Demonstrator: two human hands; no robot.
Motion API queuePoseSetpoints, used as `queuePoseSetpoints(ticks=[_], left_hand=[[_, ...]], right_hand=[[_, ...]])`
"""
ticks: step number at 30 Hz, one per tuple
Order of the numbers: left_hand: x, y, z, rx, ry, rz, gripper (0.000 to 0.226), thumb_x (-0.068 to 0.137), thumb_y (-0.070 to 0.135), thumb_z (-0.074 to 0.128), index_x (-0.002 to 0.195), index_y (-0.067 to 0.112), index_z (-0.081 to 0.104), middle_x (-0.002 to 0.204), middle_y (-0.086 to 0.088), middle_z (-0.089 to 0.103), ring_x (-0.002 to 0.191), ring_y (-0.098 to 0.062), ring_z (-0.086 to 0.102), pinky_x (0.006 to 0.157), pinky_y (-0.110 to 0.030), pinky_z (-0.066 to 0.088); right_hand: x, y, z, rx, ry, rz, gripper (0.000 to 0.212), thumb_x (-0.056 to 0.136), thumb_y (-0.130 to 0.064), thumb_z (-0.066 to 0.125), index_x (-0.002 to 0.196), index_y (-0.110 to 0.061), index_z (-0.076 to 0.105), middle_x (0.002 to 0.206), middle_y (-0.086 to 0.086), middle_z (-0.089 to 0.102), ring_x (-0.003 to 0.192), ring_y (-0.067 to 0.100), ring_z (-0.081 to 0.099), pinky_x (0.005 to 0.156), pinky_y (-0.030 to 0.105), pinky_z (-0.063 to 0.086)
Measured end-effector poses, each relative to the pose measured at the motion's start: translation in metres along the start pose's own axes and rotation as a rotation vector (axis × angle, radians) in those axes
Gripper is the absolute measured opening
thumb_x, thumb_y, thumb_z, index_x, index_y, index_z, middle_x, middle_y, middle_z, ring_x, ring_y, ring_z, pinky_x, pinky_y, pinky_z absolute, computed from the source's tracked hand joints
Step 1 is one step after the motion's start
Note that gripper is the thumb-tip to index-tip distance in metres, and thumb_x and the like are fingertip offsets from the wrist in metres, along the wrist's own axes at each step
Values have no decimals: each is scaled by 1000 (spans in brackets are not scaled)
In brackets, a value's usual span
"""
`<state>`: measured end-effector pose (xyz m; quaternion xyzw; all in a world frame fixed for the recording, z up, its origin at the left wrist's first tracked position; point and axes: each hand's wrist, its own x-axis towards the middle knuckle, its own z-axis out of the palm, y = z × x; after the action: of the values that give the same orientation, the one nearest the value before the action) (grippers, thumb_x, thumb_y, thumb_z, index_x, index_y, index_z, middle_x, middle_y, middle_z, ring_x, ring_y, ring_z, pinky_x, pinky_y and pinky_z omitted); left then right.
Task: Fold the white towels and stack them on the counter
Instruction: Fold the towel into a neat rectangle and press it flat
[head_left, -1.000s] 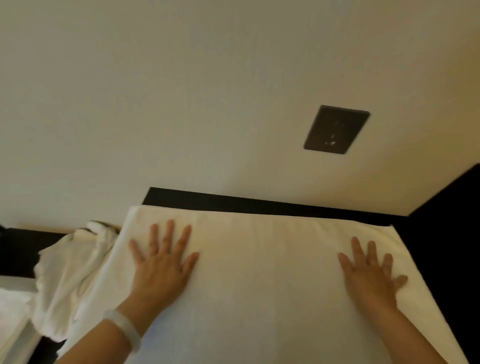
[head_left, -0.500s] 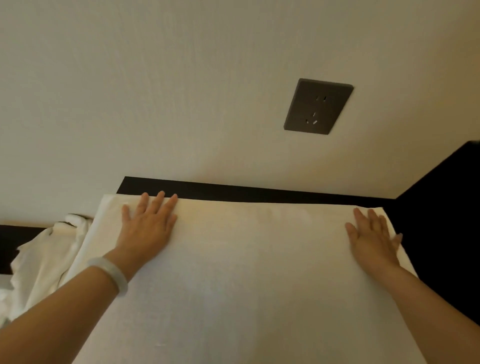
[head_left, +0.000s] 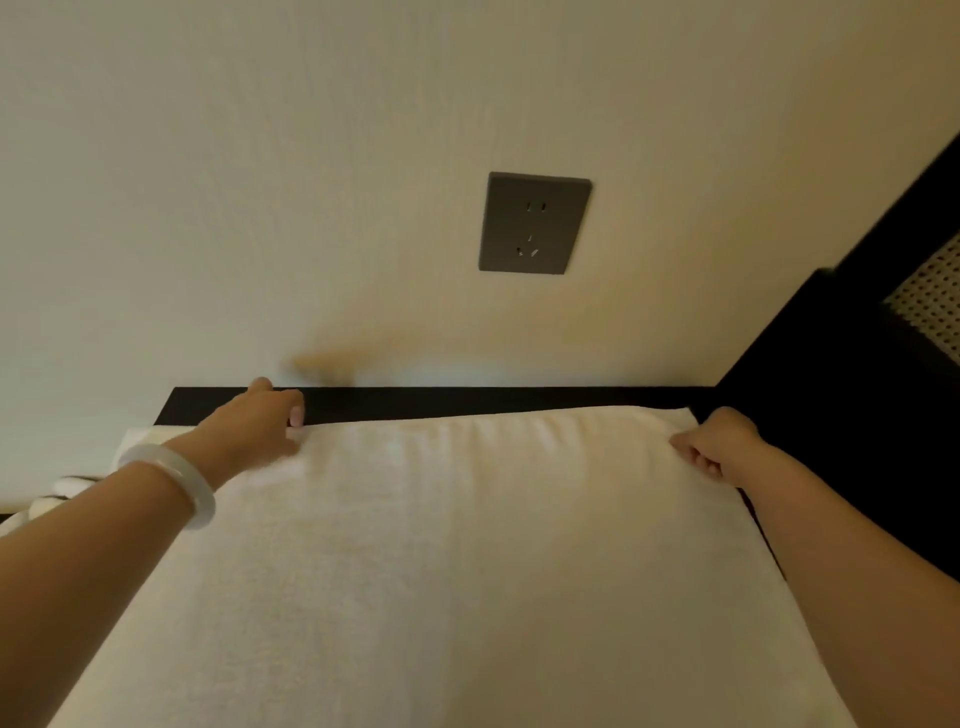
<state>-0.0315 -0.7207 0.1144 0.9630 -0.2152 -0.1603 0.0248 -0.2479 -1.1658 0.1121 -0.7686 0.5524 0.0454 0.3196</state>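
A large white towel (head_left: 441, 561) lies spread flat over the dark counter (head_left: 467, 401), filling the lower half of the head view. My left hand (head_left: 254, 426) pinches the towel's far edge near its left corner, thumb on top. My right hand (head_left: 711, 441) is curled round the far right corner of the same towel. A white bangle sits on my left wrist. A second white towel (head_left: 67, 493) lies crumpled at the far left, mostly hidden by my left forearm.
A cream wall rises right behind the counter, with a dark power socket (head_left: 535, 223) above the towel. A black piece of furniture with a woven cane panel (head_left: 930, 306) closes off the right side.
Both hands slid forward from lying flat on the towel to its far edge. Their fingers have now curled and gripped the far corners. The view has tilted up.
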Motion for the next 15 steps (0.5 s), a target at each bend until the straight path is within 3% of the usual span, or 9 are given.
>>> queuePoseSetpoints(ticks=[2, 5, 8, 10, 11, 13, 15], left_hand=[[2, 5, 0, -3, -40, 37, 14, 90, 20, 67, 88, 23, 54, 99, 1, 40, 75, -18, 53, 63, -24, 38], [1, 10, 0, 37, -49, 57, 16, 89, 13, 62, 82, 19, 48, 89, 1, 49, 73, -16, 49, 55, -22, 32], [-1, 11, -2, 49, -69, 38, 15, 88, 11, 58, 83, 19, 47, 83, 0, 55, 70, -16, 49, 55, -23, 33], [-2, 14, -5, 69, -83, 15, 12, 88, 11, 59, 87, 20, 51, 84, 1, 56, 72, -15, 52, 54, -21, 34], [-2, 16, -6, 86, -77, 4, 11, 87, 10, 59, 86, 19, 52, 84, 1, 57, 72, -15, 53, 54, -21, 34], [-2, 21, -7, 107, -44, -22, 11, 88, 10, 59, 82, 16, 52, 80, 0, 56, 69, -15, 53, 52, -22, 33], [-3, 28, -6, 63, -7, -64, 10, 89, 8, 56, 83, 15, 53, 76, -2, 59, 63, -16, 58, 51, -23, 38]], right_hand=[[-3, 4, -4, 113, -74, 42, 19, 86, 1, 70, 69, 2, 60, 58, 11, 54, 47, 15, 44, 37, 21, 36], [0, 13, -4, 201, -88, 60, 11, 85, 3, 72, 89, 11, 65, 63, 15, 59, 47, 15, 49, 34, 19, 41], [7, 17, -2, -32, 29, -33, 27, 82, -13, 78, 98, 5, 67, 87, 20, 70, 67, 26, 63, 59, 33, 56], [7, 13, -4, -197, 76, -77, 48, 78, -27, 81, 114, 0, 63, 113, 18, 66, 94, 31, 65, 76, 34, 54], [8, 12, -5, -246, 59, -72, 55, 76, -30, 82, 118, -1, 62, 118, 18, 63, 97, 31, 64, 78, 33, 55], [8, 6, -8, -306, 19, -70, 52, 74, -28, 81, 116, -2, 64, 113, 17, 63, 93, 30, 64, 76, 33, 56], [8, 1, -10, -219, 9, -87, 36, 77, -9, 73, 111, 2, 65, 92, 18, 68, 77, 28, 65, 65, 33, 54]])
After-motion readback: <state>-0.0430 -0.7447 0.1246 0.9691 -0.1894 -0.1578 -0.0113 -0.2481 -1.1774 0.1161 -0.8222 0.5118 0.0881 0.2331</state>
